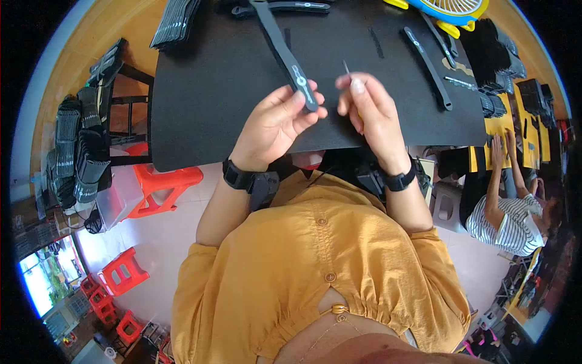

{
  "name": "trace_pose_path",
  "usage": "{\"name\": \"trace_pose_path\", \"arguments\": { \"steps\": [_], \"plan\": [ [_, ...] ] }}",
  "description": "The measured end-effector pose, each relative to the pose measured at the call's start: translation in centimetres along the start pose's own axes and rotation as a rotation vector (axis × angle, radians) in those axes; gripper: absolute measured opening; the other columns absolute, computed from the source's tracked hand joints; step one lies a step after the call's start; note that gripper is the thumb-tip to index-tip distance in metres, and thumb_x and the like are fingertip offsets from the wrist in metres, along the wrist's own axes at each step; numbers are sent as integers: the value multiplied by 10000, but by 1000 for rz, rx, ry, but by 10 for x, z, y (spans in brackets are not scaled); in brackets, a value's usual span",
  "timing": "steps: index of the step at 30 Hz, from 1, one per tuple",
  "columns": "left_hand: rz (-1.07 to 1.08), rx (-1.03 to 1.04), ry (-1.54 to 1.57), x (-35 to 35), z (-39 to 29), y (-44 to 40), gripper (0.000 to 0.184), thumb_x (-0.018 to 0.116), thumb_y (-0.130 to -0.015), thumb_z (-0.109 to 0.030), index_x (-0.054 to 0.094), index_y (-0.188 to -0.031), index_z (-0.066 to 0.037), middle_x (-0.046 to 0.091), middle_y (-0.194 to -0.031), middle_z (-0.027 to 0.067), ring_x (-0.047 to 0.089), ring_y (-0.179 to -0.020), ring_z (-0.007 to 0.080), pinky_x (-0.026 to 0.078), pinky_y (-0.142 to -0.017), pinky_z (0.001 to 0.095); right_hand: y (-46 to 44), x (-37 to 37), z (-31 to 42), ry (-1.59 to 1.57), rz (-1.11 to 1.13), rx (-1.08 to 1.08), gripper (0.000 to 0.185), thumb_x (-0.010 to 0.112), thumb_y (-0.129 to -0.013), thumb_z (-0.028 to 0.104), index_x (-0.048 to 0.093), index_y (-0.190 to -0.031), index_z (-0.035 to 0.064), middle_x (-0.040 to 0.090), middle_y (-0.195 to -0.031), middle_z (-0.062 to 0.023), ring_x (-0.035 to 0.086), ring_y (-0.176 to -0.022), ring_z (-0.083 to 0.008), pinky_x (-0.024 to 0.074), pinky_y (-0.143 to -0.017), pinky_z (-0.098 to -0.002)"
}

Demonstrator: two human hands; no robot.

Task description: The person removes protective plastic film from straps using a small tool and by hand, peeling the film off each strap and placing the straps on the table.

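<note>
A long black strap with white print is pinched at its lower end by my left hand, its far end reaching up over the black table. Just to the right, my right hand is closed, thumb against fingers, on a thin pointed tool. The tool's tip points up and does not touch the strap. Another black strap lies on the table to the right.
Stacks of black straps sit at the table's upper left. A blue and yellow fan stands at the top right. Red stools are at the left. At the right, a co-worker reaches over a yellow surface.
</note>
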State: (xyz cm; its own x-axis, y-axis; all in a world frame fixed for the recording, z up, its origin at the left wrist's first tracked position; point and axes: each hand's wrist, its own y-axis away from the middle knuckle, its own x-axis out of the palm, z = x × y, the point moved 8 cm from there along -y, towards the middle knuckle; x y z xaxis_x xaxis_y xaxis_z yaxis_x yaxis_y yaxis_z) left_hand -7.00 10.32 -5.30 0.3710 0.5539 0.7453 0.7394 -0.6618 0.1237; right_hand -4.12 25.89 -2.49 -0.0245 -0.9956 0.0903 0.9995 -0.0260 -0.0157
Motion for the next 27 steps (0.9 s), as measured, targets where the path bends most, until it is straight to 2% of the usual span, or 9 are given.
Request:
{"name": "trace_pose_path", "arguments": {
  "steps": [1,3,4,5,7,8,15,18,27],
  "plan": [
    [-6,3,3,-3,1,0,344,479,-1040,-192,498,-1316,14,638,-1130,140,655,-1019,226,542,-895,311,4,3,-3,0,7,4,241,548,-1018,242,621,-1142,49,655,-829,-14,483,-549,-58,399,-506,-210],
    [-38,27,110,-6,2,-2,341,487,-1038,-195,507,-1316,2,643,-1147,135,659,-1000,214,543,-876,301,13,15,1,351,22,-135,218,562,-1007,233,655,-1025,37,632,-769,-33,561,-614,-102,457,-569,-260],
    [-43,26,113,-8,3,-2,341,487,-1038,-195,507,-1316,2,643,-1147,135,659,-1000,214,543,-876,301,17,19,6,430,15,-106,185,581,-987,208,661,-990,41,622,-763,-82,634,-679,-183,497,-619,-314],
    [-17,38,137,-8,3,-3,336,488,-1038,-197,515,-1310,-3,644,-1153,131,658,-996,211,544,-874,300,17,21,3,430,19,-102,185,581,-987,208,661,-990,41,622,-763,-82,634,-679,-183,497,-619,-314],
    [7,55,164,-10,3,-4,331,490,-1037,-200,524,-1305,-8,645,-1159,128,658,-991,208,544,-872,299,21,29,14,577,18,-304,154,592,-972,189,663,-1000,55,629,-782,-116,646,-696,-258,503,-628,-345],
    [10,53,186,-11,3,-4,329,493,-1037,-204,529,-1299,-8,646,-1158,128,658,-985,205,544,-869,299,20,30,14,583,22,-274,144,597,-963,182,664,-995,58,636,-801,-129,652,-726,-301,509,-639,-368],
    [6,61,223,-11,3,-3,319,500,-1036,-222,548,-1273,-13,643,-1149,124,647,-943,188,544,-855,296,19,31,14,652,24,-315,136,601,-959,176,667,-993,62,643,-799,-115,655,-705,-289,510,-619,-359],
    [-6,57,211,-7,2,-2,267,519,-1032,-222,584,-1201,-27,645,-1122,129,644,-931,174,545,-849,298,20,32,17,664,-18,-375,123,608,-949,165,675,-981,67,652,-801,-111,660,-699,-290,516,-607,-357],
    [12,74,182,-8,0,-1,247,536,-1024,-222,592,-1164,-26,646,-1118,131,651,-927,171,553,-860,306,26,35,25,800,-145,-527,102,626,-923,158,690,-959,86,660,-793,-90,664,-688,-280,520,-582,-357]
  ]
}}
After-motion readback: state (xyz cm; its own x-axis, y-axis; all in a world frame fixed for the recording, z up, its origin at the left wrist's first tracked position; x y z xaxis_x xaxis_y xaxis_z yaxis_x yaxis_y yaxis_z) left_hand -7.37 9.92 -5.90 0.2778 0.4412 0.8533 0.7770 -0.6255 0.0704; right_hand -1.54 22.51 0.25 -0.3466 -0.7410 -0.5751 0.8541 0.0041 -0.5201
